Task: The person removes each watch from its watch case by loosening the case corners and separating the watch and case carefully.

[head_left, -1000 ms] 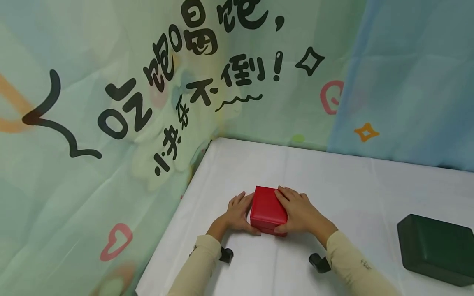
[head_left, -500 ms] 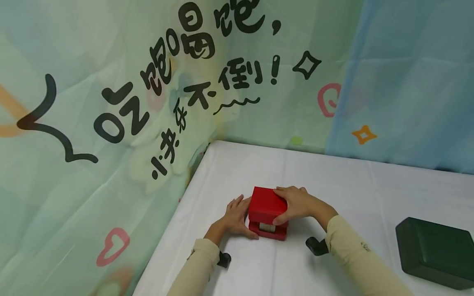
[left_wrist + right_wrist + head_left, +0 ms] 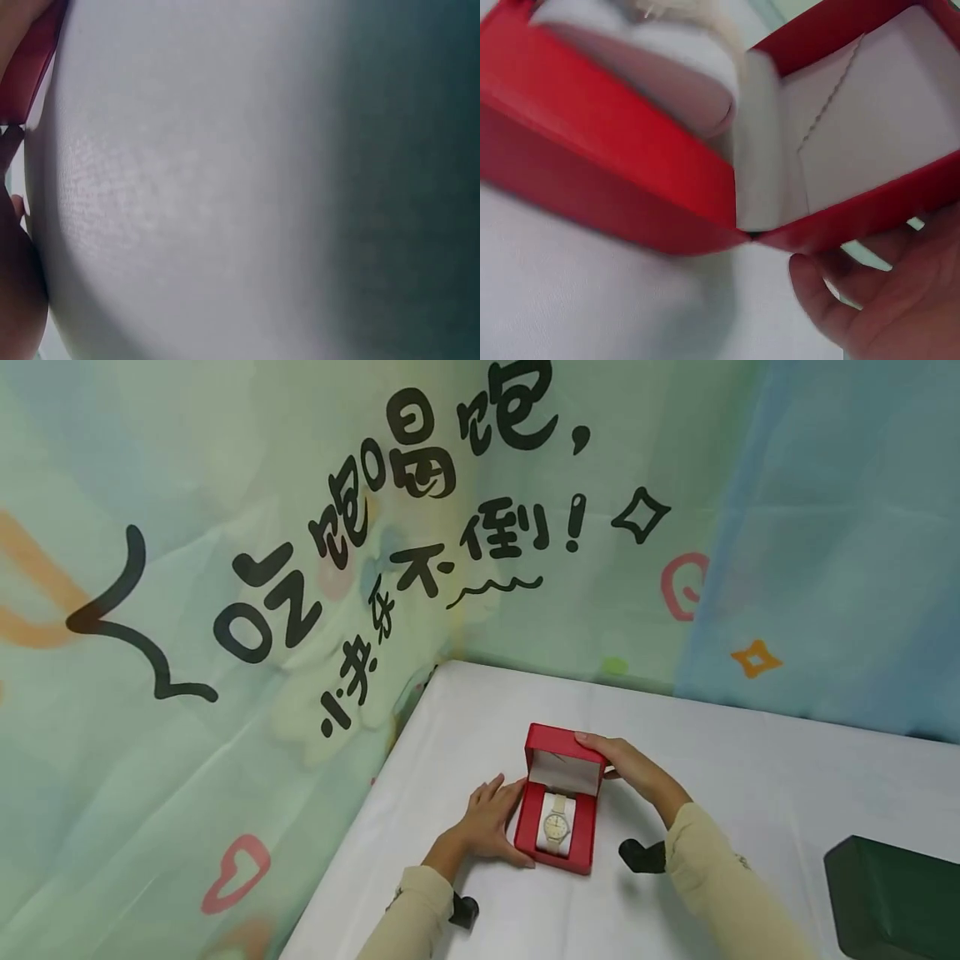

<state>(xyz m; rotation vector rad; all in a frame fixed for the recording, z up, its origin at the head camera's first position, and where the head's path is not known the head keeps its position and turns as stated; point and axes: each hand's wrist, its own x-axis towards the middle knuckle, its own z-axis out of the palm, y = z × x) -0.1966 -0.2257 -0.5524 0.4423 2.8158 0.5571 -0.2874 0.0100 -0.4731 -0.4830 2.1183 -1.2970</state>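
A red watch box point(image 3: 582, 852) stands on the white table with its lid point(image 3: 553, 741) raised at the back. Inside, a wristwatch point(image 3: 557, 827) with a round pale dial and light strap is wrapped round a white cushion point(image 3: 686, 67). My left hand point(image 3: 487, 818) rests along the box's left side, fingers extended and thumb at the front corner. With curled fingers my right hand point(image 3: 633, 767) holds the lid at its right edge. In the right wrist view the lid's pale lining point(image 3: 885, 120) shows. The left wrist view shows little of the left hand and box.
A dark green box point(image 3: 892, 893) sits on the white table point(image 3: 712, 777) at the far right. Printed cloth point(image 3: 570, 610) hangs behind and left of the table. Black wrist cameras point(image 3: 642, 857) jut from both wrists.
The watch box's lid has swung up and back in my right hand, uncovering the watch. My left hand has stayed at the box's left side. The head view has shifted slightly.
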